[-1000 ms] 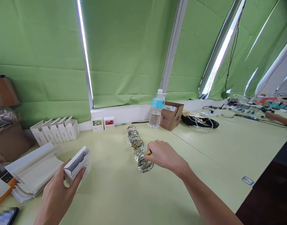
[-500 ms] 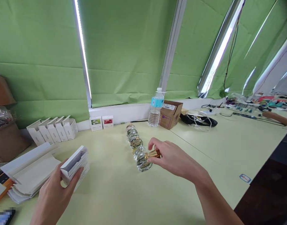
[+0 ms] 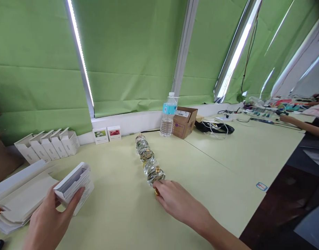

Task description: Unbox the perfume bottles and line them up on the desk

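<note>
A row of several round glass perfume bottles [image 3: 146,157] runs away from me down the middle of the pale green table [image 3: 227,156]. The nearest bottle [image 3: 154,176] stands with its gold spray nozzle bare. Just in front of it, my right hand [image 3: 176,204] is low on the table, its fingertips pinched round a small gold cap [image 3: 156,192]. At the lower left, my left hand [image 3: 48,222] grips an open white carton [image 3: 74,182], tilted, with its open end up.
Flat folded cartons [image 3: 17,196] lie stacked at the left, with several upright white boxes [image 3: 47,144] behind them. By the sill stand two small picture boxes [image 3: 107,134], a water bottle [image 3: 168,116], a cardboard box [image 3: 185,121] and black cables [image 3: 214,126]. Another person's arm [image 3: 297,123] rests at the far right.
My right hand pulled the gold cap off the nearest bottle and brought it down to the table in front of the row. The left hand kept hold of the white carton.
</note>
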